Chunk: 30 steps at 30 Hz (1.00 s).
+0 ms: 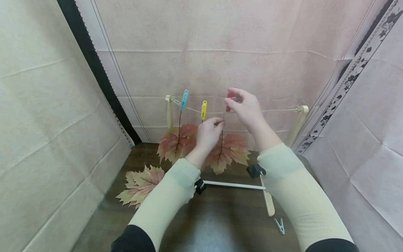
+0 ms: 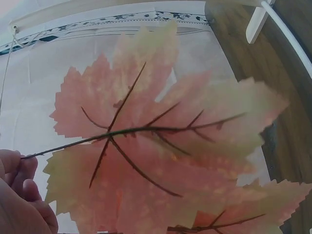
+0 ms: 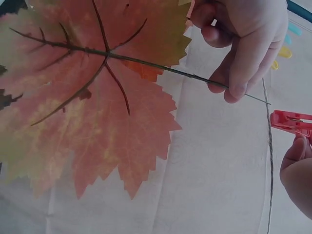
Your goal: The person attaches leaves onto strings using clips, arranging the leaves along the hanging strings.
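My left hand (image 1: 209,135) pinches the thin stem of a red-and-yellow artificial maple leaf (image 1: 227,151), which hangs below the fingers. In the right wrist view the stem's tip crosses the string (image 3: 271,161). Just above, my right hand (image 1: 249,109) holds a red clothespin (image 3: 292,122) between thumb and fingers; its nose is at the string beside the stem tip. Whether it bites the string cannot be told. To the left, a blue clothespin (image 1: 184,99) on the line holds another leaf (image 1: 176,141). A yellow clothespin (image 1: 204,110) is also on the line; what hangs under it is mostly hidden by my left hand.
Two pale wooden posts (image 1: 297,126) carry the string. A white rod (image 1: 234,184) and a wooden foot (image 1: 267,201) lie low on the dark table (image 1: 217,224). Loose leaves (image 1: 141,185) rest at left, a grey clothespin (image 1: 279,226) at right. Cloth walls surround the table.
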Available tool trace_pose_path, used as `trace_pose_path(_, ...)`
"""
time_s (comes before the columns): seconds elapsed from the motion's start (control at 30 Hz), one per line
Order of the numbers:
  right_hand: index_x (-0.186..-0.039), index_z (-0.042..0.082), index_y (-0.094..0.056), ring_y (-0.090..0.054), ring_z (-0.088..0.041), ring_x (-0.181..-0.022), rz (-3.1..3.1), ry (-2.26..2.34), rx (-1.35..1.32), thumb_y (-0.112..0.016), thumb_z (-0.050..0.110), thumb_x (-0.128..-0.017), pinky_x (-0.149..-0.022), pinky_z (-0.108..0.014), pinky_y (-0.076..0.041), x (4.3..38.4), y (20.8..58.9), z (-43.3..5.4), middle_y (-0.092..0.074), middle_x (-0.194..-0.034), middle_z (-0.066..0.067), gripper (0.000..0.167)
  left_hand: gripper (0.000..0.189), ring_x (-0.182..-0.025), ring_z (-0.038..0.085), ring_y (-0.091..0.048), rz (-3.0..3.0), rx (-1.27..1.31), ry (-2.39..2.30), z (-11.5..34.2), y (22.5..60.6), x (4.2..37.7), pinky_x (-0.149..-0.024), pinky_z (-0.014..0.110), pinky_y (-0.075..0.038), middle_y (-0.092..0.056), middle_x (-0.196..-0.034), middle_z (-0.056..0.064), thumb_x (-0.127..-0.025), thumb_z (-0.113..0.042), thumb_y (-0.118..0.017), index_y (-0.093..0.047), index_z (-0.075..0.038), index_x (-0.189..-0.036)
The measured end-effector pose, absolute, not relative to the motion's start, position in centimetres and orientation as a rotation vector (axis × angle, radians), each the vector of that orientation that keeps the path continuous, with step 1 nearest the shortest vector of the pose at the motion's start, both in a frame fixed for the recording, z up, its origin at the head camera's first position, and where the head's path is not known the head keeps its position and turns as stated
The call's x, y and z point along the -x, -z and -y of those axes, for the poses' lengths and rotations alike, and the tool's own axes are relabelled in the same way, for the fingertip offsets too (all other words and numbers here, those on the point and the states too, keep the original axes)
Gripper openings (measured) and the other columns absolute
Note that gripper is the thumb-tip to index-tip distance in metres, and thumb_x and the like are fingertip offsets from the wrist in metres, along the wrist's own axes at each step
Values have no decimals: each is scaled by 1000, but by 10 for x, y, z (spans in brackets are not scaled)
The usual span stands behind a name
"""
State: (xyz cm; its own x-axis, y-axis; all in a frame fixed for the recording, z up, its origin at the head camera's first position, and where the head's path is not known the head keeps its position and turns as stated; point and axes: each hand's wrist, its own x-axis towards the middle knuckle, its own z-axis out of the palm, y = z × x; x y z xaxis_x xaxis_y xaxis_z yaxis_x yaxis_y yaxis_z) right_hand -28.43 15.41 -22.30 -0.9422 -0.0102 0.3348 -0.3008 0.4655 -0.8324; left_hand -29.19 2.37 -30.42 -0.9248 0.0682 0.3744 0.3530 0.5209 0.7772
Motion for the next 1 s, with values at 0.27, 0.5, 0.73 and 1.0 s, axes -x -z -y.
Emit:
trace_pose_path(0.27,-127,12,-58,-57,-13,-104,2389,-1508,-311,-62,24,-92,-90,-35,-42,288,226,-153,-62,-116,-4,38,25,-89,10,-64,2525,314,1332,-24,306,292,-78,34,-49,-69,-103,-5,-94,-32,-57,-70,-18,-109)
trace_pose_path(0.5,-122,12,-61,-62,-16,-83,2346,-1431,-301,-61,22,-92,-77,-31,-44,289,229,-149,-67,-95,-7,31,25,-95,11,-63,2515,324,1338,-23,305,298,-80,34,-49,-69,-104,-5,-93,-33,-57,-71,-18,-109)
trace_pose_path(0.73,-116,9,-64,-63,-17,-73,2255,-1447,-300,-62,19,-91,-71,-26,-45,291,234,-144,-66,-83,-9,26,26,-97,12,-63,2530,339,1286,-24,301,301,-79,33,-49,-68,-108,-6,-93,-33,-58,-70,-19,-112)
trace_pose_path(1.0,-117,10,-65,-62,-14,-91,2367,-1317,-266,-62,22,-92,-83,-31,-44,293,237,-142,-69,-93,-6,28,25,-99,11,-62,2556,328,1244,-26,298,301,-77,34,-48,-68,-108,-8,-94,-34,-56,-70,-22,-112)
